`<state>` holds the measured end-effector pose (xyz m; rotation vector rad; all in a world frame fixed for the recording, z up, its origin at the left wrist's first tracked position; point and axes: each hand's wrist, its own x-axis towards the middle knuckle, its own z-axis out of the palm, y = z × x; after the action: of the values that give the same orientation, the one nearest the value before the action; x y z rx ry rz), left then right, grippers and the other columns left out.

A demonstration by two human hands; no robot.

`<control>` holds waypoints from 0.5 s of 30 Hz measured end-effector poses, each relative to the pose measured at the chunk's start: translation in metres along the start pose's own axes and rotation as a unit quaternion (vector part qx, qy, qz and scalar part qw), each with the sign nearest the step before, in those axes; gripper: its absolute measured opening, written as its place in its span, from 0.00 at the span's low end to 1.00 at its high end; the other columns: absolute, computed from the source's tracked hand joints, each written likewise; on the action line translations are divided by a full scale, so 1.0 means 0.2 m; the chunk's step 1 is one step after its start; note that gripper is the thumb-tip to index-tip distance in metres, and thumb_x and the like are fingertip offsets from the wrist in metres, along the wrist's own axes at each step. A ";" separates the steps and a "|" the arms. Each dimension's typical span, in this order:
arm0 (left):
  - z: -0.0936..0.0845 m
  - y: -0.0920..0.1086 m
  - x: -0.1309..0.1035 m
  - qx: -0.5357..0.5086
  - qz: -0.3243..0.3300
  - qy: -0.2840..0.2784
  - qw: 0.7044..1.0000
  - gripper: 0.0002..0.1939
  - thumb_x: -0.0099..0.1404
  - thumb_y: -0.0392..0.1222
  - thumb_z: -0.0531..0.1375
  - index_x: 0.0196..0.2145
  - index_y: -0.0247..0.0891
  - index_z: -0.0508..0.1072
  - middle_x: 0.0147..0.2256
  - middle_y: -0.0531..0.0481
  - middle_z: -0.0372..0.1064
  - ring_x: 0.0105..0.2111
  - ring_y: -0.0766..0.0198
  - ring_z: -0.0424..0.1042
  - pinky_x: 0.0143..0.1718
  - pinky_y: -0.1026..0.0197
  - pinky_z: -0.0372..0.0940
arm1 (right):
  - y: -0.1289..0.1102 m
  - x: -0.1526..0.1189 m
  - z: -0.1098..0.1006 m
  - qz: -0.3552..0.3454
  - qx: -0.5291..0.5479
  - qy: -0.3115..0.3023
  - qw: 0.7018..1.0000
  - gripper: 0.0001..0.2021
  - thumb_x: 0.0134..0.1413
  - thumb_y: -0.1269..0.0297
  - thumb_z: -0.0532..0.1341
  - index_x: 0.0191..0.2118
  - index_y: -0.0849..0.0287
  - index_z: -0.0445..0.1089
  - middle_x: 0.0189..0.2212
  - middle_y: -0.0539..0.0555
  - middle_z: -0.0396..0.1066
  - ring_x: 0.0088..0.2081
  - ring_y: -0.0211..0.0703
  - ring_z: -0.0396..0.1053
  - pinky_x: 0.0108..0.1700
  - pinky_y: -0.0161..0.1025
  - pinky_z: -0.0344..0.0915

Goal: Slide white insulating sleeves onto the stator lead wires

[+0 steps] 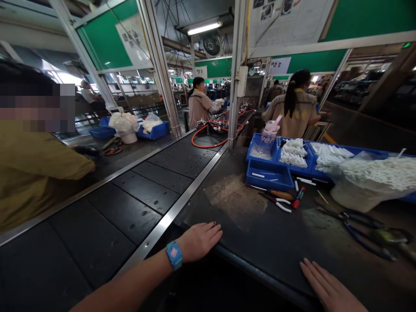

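Observation:
My left hand [199, 240], with a blue wristband [174, 255] at the wrist, rests on the near edge of the dark workbench [260, 242]; its fingers lie flat and hold nothing. At the lower right, my right hand [328, 284] lies on the bench with its fingers stretched out, also holding nothing. Beyond the hands are a wooden-handled tool [279, 194], white-and-red pliers [282, 204] and a red tool [298, 198]. Large dark-handled scissors [364, 234] lie above my right hand.
Blue bins [269, 174] with white tubes stand along the bench's back, beside a large bag of white pieces [373, 177]. On the left runs a black conveyor [130, 203] with an orange hose loop [208, 146] farther along. A person [35, 169] sits across it; others work beyond.

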<state>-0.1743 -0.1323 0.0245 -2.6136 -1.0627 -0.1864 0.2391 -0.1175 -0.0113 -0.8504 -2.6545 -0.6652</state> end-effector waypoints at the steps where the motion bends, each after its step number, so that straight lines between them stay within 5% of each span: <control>1: 0.01 0.01 -0.01 0.002 -0.002 0.014 1.000 0.15 0.66 0.33 0.48 0.49 0.33 0.67 0.49 0.41 0.70 0.47 0.58 0.69 0.44 0.58 0.66 | 0.00 0.00 -0.01 0.000 0.001 -0.003 1.000 0.27 0.46 0.80 0.49 0.52 0.59 0.70 0.49 0.54 0.70 0.46 0.45 0.71 0.41 0.36 0.73; 10: 0.06 0.02 -0.03 0.005 -0.007 0.088 0.996 0.14 0.68 0.33 0.46 0.46 0.33 0.68 0.45 0.42 0.72 0.45 0.60 0.72 0.41 0.59 0.69 | -0.01 0.06 -0.09 -0.045 -0.046 0.005 0.998 0.27 0.44 0.83 0.48 0.47 0.61 0.73 0.46 0.55 0.73 0.42 0.43 0.73 0.38 0.34 0.73; 15: 0.06 0.02 -0.03 0.013 0.003 0.101 0.995 0.16 0.68 0.32 0.45 0.45 0.33 0.69 0.45 0.41 0.72 0.45 0.62 0.72 0.43 0.60 0.69 | 0.00 0.05 -0.06 -0.033 -0.018 0.031 0.999 0.39 0.45 0.81 0.48 0.65 0.65 0.39 0.45 0.55 0.73 0.41 0.43 0.74 0.36 0.34 0.73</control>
<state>-0.1757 -0.1351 0.0105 -2.5111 -0.9791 -0.4233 0.2336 -0.1192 0.0035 -0.7428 -2.6330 -0.7453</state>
